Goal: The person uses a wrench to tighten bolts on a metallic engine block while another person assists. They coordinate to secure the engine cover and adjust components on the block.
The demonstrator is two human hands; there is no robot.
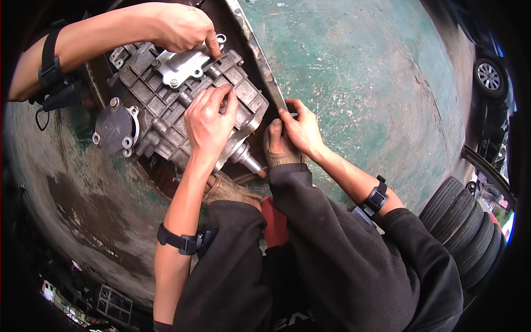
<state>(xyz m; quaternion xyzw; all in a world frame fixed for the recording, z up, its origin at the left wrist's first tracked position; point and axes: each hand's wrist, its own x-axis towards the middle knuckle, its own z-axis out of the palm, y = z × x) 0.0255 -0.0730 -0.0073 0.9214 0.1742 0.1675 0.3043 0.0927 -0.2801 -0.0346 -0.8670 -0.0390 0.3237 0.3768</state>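
Observation:
A grey cast-metal gearbox (160, 105) lies tilted in a dark metal tray, its splined shaft (250, 160) toward me. My left hand (207, 122) is over its ribbed housing, thumb and fingertips drawn together in a pinch. Whatever may be between those tips is too small to tell. At the tray's near right corner, my right hand (301, 130) grips the metal rim (259, 55) between thumb and fingers. Another person's hand (188, 30) reaches in from the upper left, its index finger pointing down onto the housing beside a shiny bracket (180, 67).
My worn tan shoes (229, 191) stand close to the tray, with something red (274, 221) between my legs. Stacked tyres (462, 229) are at the right, below a parked car's wheel (489, 74). The green painted floor (359, 72) is scuffed.

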